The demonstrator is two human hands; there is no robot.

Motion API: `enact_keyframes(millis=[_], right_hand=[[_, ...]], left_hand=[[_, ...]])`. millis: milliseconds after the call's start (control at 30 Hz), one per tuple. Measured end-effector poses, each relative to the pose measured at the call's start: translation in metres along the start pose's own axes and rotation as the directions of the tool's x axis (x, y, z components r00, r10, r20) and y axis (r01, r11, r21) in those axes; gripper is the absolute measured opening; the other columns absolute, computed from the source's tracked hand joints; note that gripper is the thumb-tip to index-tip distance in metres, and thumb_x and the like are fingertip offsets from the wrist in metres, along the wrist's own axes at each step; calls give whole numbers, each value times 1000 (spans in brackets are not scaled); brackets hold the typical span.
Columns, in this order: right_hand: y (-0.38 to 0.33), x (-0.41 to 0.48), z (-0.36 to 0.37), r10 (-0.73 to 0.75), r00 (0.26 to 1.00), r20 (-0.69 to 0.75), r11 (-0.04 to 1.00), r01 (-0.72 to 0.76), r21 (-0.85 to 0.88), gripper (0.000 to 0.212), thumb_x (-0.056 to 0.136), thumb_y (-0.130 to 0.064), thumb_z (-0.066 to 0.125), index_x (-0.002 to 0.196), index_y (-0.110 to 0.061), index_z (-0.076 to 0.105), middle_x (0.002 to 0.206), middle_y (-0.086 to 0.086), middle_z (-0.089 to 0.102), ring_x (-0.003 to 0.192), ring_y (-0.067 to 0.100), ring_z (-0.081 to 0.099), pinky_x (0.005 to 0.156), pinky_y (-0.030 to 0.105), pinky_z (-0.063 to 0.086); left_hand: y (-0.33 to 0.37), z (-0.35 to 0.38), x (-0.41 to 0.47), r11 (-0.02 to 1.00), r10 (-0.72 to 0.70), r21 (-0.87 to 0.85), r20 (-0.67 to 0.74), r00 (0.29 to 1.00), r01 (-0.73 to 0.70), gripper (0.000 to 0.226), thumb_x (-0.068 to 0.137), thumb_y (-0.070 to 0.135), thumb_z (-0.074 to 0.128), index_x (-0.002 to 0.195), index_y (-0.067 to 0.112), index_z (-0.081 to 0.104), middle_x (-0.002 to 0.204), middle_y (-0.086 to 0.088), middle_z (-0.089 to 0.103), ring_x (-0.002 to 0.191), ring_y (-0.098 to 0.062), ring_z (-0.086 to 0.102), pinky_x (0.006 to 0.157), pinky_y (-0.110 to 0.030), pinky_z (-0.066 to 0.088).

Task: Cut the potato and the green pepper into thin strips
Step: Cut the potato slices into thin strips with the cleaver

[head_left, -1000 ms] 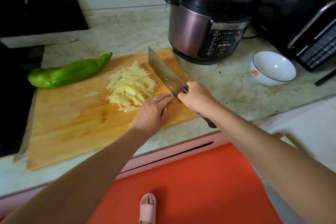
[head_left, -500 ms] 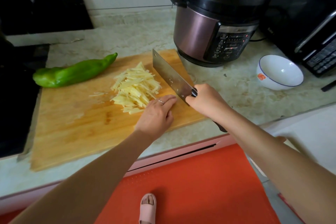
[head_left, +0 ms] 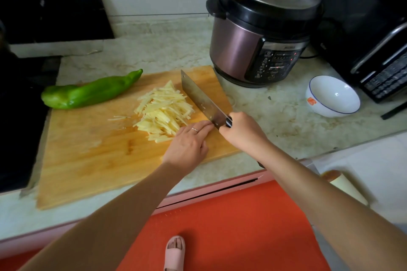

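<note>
A pile of pale potato strips (head_left: 164,112) lies in the middle of the wooden cutting board (head_left: 88,160). A whole long green pepper (head_left: 90,92) rests at the board's far left corner. My right hand (head_left: 242,132) grips the black handle of a cleaver (head_left: 200,100), whose blade stands on edge against the right side of the pile. My left hand (head_left: 187,145) lies flat on the board, its straight fingers touching the near end of the strips and reaching the blade's heel.
A pressure cooker (head_left: 264,28) stands just behind the board's right corner. A white bowl (head_left: 332,95) sits on the counter to the right, with a black oven (head_left: 370,28) behind it. A black hob (head_left: 19,105) borders the board's left side.
The cleaver and both hands sit slightly closer against the potato pile; my left fingers now reach the blade's heel. The pepper has not moved.
</note>
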State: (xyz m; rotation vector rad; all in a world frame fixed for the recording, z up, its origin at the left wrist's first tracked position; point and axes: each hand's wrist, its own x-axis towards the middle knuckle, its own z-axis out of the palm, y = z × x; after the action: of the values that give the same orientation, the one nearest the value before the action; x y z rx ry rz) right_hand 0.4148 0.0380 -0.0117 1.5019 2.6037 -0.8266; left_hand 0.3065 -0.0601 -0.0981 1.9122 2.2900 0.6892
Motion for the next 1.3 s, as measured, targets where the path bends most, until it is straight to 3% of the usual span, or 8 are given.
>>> enact_keyframes(millis=[200, 900, 1300], right_hand=[[5, -5, -3, 11, 1000, -7, 998, -11, -58, 24, 88, -24, 54, 67, -17, 44, 61, 0, 49, 54, 14, 47, 46, 26, 31], [0, -5, 0, 8, 1000, -27, 1000, -7, 29, 26, 87, -20, 54, 64, -17, 42, 59, 0, 45, 51, 14, 43, 45, 26, 27], [-5, -3, 5, -2, 1000, -20, 1000, 2, -6, 27, 89, -22, 54, 66, -19, 41, 61, -2, 47, 53, 13, 44, 46, 26, 30]], left_hand=[[-1, 1, 2, 1000, -9, 2, 5, 1000, 9, 52, 81, 21, 31, 122, 10, 62, 125, -4, 62, 111, -24, 59, 95, -37, 45], [-3, 1, 1, 999, -13, -32, -11, 1000, 13, 51, 79, 18, 34, 120, 9, 63, 123, -3, 62, 105, -23, 61, 92, -34, 46], [-5, 2, 1, 999, -26, -47, -5, 1000, 26, 51, 78, 18, 33, 118, 8, 63, 123, -5, 62, 91, -25, 62, 84, -33, 46]])
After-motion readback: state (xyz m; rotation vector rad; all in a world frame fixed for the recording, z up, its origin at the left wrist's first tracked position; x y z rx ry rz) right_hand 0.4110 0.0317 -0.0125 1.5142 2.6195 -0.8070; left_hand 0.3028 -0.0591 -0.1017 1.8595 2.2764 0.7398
